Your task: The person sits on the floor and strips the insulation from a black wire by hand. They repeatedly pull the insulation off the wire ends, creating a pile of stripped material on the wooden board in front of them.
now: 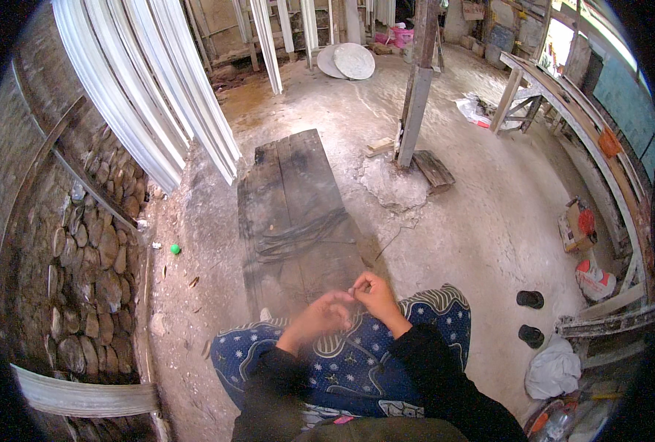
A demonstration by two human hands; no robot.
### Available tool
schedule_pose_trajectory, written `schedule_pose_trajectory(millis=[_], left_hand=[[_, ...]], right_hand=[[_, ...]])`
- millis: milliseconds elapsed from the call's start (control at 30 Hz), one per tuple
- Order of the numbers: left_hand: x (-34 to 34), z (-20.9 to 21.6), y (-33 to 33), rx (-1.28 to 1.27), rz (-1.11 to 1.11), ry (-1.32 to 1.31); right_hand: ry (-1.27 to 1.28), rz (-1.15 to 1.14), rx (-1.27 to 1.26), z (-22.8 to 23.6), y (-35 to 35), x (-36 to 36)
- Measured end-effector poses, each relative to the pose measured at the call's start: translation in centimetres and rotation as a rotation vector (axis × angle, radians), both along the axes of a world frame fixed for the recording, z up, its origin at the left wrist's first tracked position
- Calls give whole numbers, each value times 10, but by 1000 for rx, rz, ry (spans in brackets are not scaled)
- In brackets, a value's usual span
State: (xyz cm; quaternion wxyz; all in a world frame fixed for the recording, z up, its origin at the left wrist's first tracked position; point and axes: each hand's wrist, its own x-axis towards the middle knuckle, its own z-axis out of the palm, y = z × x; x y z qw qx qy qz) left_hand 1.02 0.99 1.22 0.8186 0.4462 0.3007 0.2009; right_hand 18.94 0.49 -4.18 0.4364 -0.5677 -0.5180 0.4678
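Observation:
Both hands are together above my lap, over the patterned dark blue cloth [346, 361] that covers my legs. My right hand [377, 298] is closed in a pinch, thumb and fingertips pressed together; what they hold, if anything, is too small to make out. Beside it, my left hand [319, 317] is smeared by motion, its fingertips close to the right hand's. Just ahead lies a dark wooden board [287, 184] on the floor. Thin black strips [305, 237] lie in a loose bundle across the board's near half.
Pale metal channels [151, 88] lean at the left beside stacked stones [95, 287]. A post [417, 88] stands ahead, a wood block [433, 171] at its foot. Black sandals [531, 317] and a white sack [554, 368] lie right, near a long wooden bench [563, 99]. A green ball [175, 249] lies left.

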Motion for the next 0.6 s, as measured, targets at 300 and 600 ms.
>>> schedule_pose_trajectory(millis=[300,600], left_hand=[[-8,-40,13,468,561,416],[-14,-51,26,584,803,539]], right_hand=[[-81,-107,259,-3,4,-8],[651,462,-75,22,-6,-2]])
